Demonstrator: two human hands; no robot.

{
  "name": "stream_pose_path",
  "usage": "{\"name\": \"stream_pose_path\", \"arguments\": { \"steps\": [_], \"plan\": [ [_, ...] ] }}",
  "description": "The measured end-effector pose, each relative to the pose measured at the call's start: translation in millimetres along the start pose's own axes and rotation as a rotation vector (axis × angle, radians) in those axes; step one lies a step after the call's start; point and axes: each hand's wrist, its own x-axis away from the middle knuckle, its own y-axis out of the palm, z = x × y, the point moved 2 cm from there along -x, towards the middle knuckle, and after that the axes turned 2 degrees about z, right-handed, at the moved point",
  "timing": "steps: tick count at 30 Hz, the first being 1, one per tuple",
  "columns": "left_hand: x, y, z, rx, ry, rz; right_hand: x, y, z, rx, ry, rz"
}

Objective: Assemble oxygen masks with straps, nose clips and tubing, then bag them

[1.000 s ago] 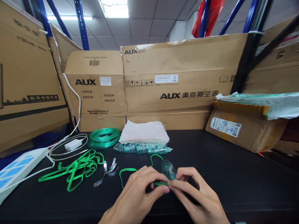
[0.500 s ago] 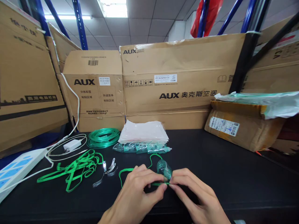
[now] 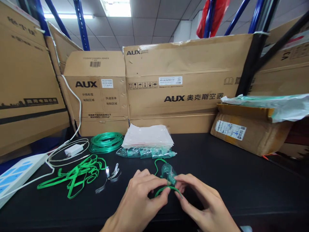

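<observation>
My left hand [image 3: 140, 201] and my right hand [image 3: 201, 203] meet low in the middle over the black table [image 3: 241, 183]. Between them is a small clear green-tinted mask [image 3: 168, 171] with a thin green elastic strap [image 3: 166, 188]. My left fingers pinch the strap, which arches up in a small loop between the hands. My right fingers are closed on the mask's lower edge and the strap's other end. Part of the strap runs hidden under my left hand.
A pile of green straps [image 3: 77, 174] and a few metal clips [image 3: 112, 175] lie at left. Behind are coiled green tubing [image 3: 106, 142], stacked clear bags [image 3: 147, 137] over more masks [image 3: 146, 153], a white charger [image 3: 73, 149] and power strip [image 3: 16, 175]. Cardboard boxes [image 3: 183, 80] wall the back.
The strap between my hands has risen from lying straight into a small arched loop. Its long loop at left has been drawn in under my left hand. The mask has tipped slightly.
</observation>
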Motion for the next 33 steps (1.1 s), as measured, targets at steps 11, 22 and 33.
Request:
{"name": "stream_pose_path", "arguments": {
  "steps": [11,22,33],
  "plan": [
    [1.6,1.7,-2.2,-0.032,0.081,0.057,-2.2,-0.5,-2.2,-0.048,-0.105,-0.032],
    [-0.6,-0.4,-2.5,-0.009,0.029,0.043,-3.1,-13.9,-2.5,-0.1,0.195,0.232],
    [1.3,2.0,-4.6,0.005,0.02,-0.009,2.1,-7.0,10.5,-0.134,0.261,0.118]
  ]
}}
